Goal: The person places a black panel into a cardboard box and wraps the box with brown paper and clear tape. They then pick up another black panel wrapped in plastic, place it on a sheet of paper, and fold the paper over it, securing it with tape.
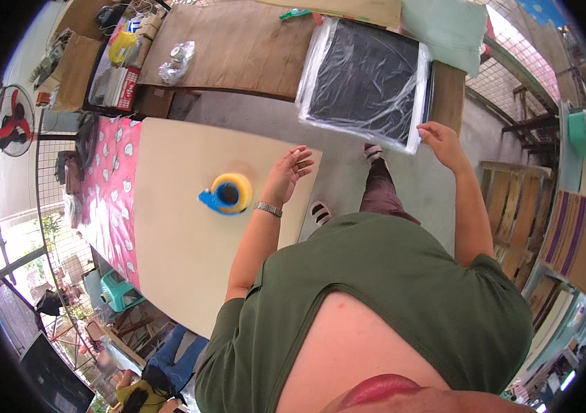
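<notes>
1 plastic-wrapped black panel (pixel 365 79) lies at upper right of centre in the frame, seemingly overhanging the wooden bench (pixel 448 96), presumably so its near edge can be reached. The right hand (pixel 442 144) is at its lower-right corner, fingers narrow; whether they grip cannot be told. The left hand (pixel 287 173), mid-frame, holds nothing, fingers loosely apart. Counted: 1 blue tape dispenser (pixel 212 200) with 1 yellow roll (pixel 243 187), left of centre on the cream table (pixel 190 261), likely for easy reach; 1 wristwatch (pixel 268 208).
</notes>
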Action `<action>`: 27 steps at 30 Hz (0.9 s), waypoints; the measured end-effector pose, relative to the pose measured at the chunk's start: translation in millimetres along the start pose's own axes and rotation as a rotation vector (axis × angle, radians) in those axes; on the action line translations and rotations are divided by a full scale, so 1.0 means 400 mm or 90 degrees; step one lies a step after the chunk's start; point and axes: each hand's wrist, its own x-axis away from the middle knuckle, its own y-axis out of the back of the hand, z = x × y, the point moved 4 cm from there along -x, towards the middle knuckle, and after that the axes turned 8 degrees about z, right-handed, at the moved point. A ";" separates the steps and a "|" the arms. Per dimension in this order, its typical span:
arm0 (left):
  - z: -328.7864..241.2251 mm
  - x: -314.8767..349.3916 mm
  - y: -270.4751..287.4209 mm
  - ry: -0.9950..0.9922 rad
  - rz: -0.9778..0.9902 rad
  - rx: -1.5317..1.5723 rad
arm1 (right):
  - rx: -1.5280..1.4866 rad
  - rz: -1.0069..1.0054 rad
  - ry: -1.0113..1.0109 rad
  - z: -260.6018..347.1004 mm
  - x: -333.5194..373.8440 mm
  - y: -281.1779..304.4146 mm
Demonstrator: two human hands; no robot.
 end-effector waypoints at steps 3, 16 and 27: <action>0.031 -0.186 0.086 0.057 -0.145 0.021 | -0.261 -0.017 -0.135 -0.182 -0.179 0.101; 0.165 -0.731 0.324 0.380 -0.344 -0.280 | -0.522 -0.052 -0.590 -0.845 -0.524 0.199; 0.235 -0.637 0.116 0.362 -0.271 -0.490 | -0.586 -0.126 -0.446 -0.776 -0.522 0.088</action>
